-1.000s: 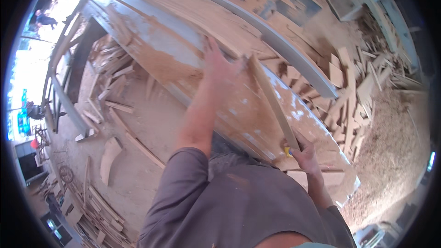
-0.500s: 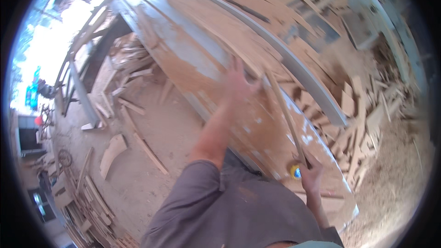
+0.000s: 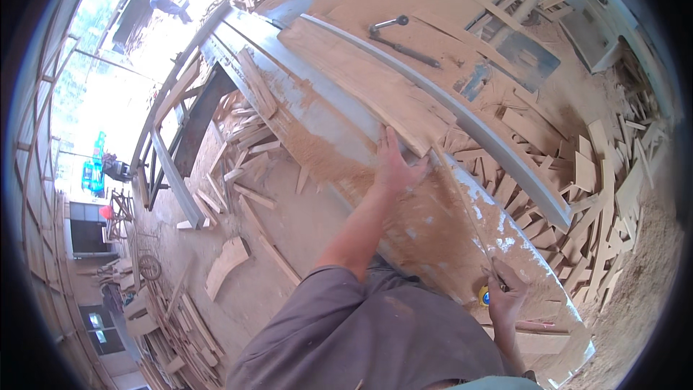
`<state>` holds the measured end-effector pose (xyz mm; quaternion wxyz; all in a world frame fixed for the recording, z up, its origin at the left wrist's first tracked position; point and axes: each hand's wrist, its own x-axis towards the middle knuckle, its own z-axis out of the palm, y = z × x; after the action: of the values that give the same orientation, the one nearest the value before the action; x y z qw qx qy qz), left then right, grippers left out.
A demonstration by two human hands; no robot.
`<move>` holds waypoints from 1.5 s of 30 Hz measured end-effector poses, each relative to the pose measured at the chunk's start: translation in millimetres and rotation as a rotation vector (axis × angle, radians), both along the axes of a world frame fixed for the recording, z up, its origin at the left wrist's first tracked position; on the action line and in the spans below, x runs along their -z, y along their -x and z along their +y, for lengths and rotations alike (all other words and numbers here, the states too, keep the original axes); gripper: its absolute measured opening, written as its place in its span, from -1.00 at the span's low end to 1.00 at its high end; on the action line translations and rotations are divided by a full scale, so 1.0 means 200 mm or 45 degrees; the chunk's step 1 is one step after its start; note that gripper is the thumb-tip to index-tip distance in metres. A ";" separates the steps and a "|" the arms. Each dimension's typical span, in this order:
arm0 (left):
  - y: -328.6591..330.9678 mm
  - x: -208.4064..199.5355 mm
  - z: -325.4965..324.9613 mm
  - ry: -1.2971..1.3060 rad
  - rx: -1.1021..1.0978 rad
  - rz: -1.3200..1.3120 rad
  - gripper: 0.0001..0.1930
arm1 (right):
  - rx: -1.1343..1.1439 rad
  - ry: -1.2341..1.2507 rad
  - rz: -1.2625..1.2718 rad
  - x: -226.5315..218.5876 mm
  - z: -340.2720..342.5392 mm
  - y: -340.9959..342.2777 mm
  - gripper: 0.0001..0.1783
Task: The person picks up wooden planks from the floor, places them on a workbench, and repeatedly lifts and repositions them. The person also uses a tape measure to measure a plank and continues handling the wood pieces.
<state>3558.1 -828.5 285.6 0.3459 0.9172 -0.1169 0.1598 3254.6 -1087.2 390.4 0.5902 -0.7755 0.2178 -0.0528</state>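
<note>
So, sawdusty tabletop (image 3: 433, 235) amid floor offcuts (image 3: 229, 261) — left hand (image 3: 395, 172) spread against board (image 3: 372, 79), right hand (image 3: 507, 292) around thin strip (image 3: 463, 203)

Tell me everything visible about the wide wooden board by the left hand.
The wide board is pale tan and looks like wood, with grain along its length. It lies on the dusty table, slanting toward the picture's upper left, alongside the grey rail. The left hand appears to touch its left edge near the closer end. Whether board and rail meet is unclear.
</note>
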 end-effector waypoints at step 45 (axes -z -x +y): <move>-0.46 -0.12 0.54 0.132 -0.019 0.030 0.26 | -0.039 0.203 -0.006 -0.12 0.49 -0.49 -0.59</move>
<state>3649.7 -720.9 309.7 0.3931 0.9006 -0.0976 0.1575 3352.7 -989.6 414.0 0.5279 -0.8231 0.1996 -0.0625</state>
